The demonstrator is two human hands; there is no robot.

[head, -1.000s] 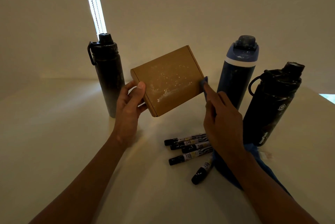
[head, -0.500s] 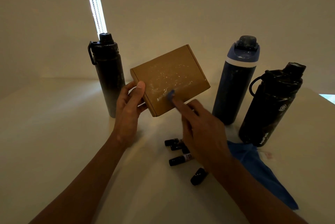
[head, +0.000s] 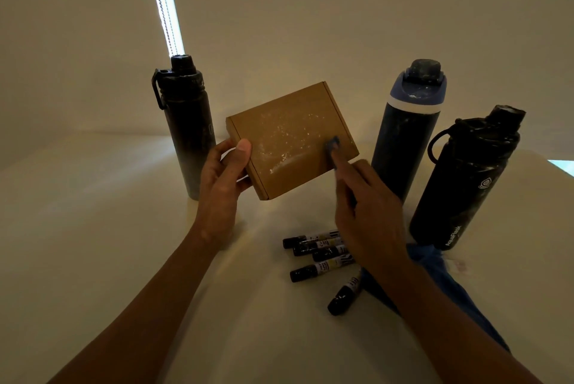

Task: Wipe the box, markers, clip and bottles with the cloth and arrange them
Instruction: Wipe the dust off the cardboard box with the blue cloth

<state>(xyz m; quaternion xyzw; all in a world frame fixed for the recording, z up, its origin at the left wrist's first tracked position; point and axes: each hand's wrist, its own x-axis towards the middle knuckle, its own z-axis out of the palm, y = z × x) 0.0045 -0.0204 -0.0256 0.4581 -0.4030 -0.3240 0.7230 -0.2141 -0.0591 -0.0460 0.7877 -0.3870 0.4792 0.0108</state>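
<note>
Since half a second ago, the cloth-covered fingertip of the right hand (head: 366,213) has slid from the lower middle of the box (head: 289,138) to its right side, where it now presses near the right edge. The box is brown cardboard, closed, tilted and held clear of the table (head: 93,228) at the centre of the frame. Its top face is dusted with white specks and a pale streak left of the fingertip. The left hand (head: 222,185) grips its left edge, with the thumb (head: 243,147) on top and the other fingers curled underneath. The right hand's forefinger is stretched out with the blue cloth (head: 435,262) wrapped over its tip. Its other fingers are curled in, and the rest of the cloth trails out under the forearm onto the table at lower right. Five black markers (head: 320,254) lie on the pale table below the box, their right ends hidden by the right wrist, the nearest one angled apart from the rest. A black bottle (head: 186,129) stands left of the box, a blue-capped bottle (head: 407,135) right of it, and a second black bottle (head: 466,178) farther right. All three are capped, so their contents cannot be seen. Behind them is a plain dim wall (head: 310,11), with a bright strip of light (head: 164,1) at upper left.
</note>
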